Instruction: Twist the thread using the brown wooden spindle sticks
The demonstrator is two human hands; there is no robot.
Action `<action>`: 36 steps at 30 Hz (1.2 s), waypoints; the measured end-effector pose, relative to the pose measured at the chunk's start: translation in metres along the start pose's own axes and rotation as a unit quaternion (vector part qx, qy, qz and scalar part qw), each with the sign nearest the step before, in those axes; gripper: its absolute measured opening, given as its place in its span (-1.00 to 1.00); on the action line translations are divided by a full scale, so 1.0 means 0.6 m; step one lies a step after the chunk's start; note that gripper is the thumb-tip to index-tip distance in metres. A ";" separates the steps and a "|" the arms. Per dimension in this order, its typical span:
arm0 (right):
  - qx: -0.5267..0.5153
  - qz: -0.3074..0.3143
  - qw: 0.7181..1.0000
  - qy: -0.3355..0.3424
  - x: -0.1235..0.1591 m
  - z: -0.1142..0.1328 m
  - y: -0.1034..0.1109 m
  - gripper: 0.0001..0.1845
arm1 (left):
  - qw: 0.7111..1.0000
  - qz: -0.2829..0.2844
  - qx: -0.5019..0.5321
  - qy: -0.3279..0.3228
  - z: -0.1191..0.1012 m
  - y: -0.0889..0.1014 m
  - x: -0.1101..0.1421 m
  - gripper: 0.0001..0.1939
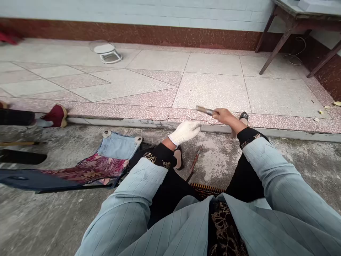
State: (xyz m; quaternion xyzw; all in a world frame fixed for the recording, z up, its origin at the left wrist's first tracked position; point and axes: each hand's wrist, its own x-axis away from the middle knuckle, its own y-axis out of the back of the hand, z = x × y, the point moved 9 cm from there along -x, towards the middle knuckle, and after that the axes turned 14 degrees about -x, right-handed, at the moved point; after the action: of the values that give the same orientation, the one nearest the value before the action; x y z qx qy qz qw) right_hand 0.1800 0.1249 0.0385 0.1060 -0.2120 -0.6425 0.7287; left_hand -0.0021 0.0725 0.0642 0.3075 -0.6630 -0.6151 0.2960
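Observation:
My right hand (223,116), bare, is closed around one end of a short stick-like tool (204,110). The tool has a tan-brown end and a ridged metal-looking section close to my fingers; it points left over the edge of the raised floor. My left hand (185,132) wears a white knitted glove, and its fingers are curled together just below the step edge. Whatever it may hold is hidden. Between my feet, a slim reddish-brown tool (196,159) with a thin tip lies on the concrete.
A folding chair (119,145) with denim and floral cloth stands left of me. Beyond it are another person's red shoe (55,115) and a dark flat blade-like object (22,156). The tiled step (213,89) holds a small white stool (108,53) and a wooden table (286,19).

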 end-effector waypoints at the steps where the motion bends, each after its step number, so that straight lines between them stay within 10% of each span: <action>1: 0.068 0.029 0.997 0.011 -0.006 0.007 -0.015 -0.85 | 1.000 -0.002 -0.011 0.004 0.011 0.004 -0.003 -0.66; 5: 0.143 0.316 0.938 -0.011 0.027 -0.005 -0.111 -0.87 | 0.998 0.028 0.046 -0.021 0.043 0.002 -0.014 -0.69; 9: -0.050 0.566 0.822 -0.041 0.129 0.010 -0.136 -0.50 | 0.960 0.076 0.246 -0.111 0.017 -0.021 -0.022 -0.73; 13: -0.291 0.378 0.878 0.039 0.095 0.053 -0.039 -0.59 | 0.896 0.070 0.436 -0.046 0.006 -0.053 -0.038 -0.73; 19: -0.351 0.163 0.921 0.048 0.025 0.047 0.028 -0.67 | 0.841 0.103 0.531 0.008 -0.008 -0.097 -0.037 -0.77; 26: -0.208 -0.005 0.978 -0.007 -0.006 -0.027 0.057 -0.88 | 0.930 0.092 0.354 -0.030 -0.027 -0.070 -0.022 -0.72; 36: 0.086 0.002 0.996 -0.021 0.014 -0.052 0.050 -0.71 | 0.998 -0.028 0.039 -0.046 -0.030 -0.045 -0.013 -0.66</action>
State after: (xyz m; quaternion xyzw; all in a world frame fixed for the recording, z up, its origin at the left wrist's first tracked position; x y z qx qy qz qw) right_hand 0.2213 0.1174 0.0249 0.1540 -0.2823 -0.6225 0.7135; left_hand 0.0181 0.0659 0.0384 0.3085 -0.6904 -0.6105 0.2354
